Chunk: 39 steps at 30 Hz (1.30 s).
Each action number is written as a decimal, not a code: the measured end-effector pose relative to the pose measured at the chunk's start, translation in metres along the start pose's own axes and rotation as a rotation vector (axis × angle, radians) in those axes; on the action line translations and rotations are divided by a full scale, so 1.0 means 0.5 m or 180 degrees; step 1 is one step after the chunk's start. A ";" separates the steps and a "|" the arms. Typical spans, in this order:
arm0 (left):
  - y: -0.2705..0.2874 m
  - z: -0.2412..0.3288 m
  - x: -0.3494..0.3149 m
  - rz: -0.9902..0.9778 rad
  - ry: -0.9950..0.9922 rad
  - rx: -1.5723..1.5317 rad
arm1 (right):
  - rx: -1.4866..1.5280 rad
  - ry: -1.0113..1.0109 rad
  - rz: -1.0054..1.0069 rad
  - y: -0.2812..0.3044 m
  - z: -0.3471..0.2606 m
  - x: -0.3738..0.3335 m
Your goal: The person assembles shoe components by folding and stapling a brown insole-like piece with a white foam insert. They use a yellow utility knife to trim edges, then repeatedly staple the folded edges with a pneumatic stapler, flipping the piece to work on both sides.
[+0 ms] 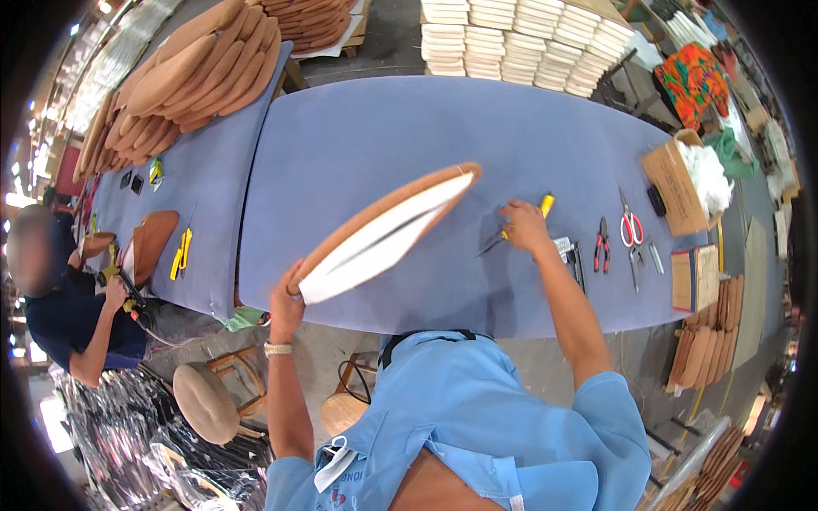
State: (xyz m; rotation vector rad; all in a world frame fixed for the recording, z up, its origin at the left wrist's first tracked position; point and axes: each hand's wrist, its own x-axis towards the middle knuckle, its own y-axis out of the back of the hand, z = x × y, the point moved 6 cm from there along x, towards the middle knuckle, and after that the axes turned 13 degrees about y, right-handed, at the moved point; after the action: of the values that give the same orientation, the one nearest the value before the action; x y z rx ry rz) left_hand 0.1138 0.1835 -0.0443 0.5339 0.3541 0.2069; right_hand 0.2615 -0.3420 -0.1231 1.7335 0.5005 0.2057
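While tilted on edge, seat pad (383, 234): tan rim, white underside | left hand (286, 300) fingers clamped on it | right hand (524, 226) fingers closed on yellow-handled tool (521, 226)

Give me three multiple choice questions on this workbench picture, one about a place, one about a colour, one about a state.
1. Where do the red-handled scissors lie?
A. right of the right hand
B. under the seat pad
C. on the floor

2. What colour is the table cover?
A. green
B. blue
C. white

3. How is the seat pad held?
A. flat on the table
B. raised on edge in the left hand
C. on the stack

Answers: 1 A, they lie past the pliers; 2 B, blue cloth; 3 B, left hand grips its lower end.
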 end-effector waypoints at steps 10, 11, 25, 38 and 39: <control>-0.158 -0.192 -0.187 0.0120 0.0789 0.0194 | 0.2389 -0.0531 0.0579 -0.118 -0.044 0.026; -0.151 -0.193 -0.180 0.0004 0.1227 -0.0393 | 0.2177 -0.0452 0.0723 -0.109 -0.051 0.021; -0.092 -0.058 -0.132 0.0534 0.0924 -0.1014 | 0.3713 -0.0320 0.2764 0.160 -0.068 0.159; -0.033 0.257 -0.173 0.0730 -0.0916 0.0184 | 0.2982 -0.0382 0.2921 0.105 -0.059 0.208; 0.023 0.392 -0.214 0.1223 -0.1116 0.0705 | 0.2974 -0.0414 0.2914 0.107 -0.060 0.204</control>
State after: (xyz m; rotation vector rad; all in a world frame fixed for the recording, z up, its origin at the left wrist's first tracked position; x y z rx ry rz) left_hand 0.0888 0.0729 0.1487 0.8417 -0.0727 0.4407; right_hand 0.3519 -0.2787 -0.0781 2.7829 -0.4243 0.5581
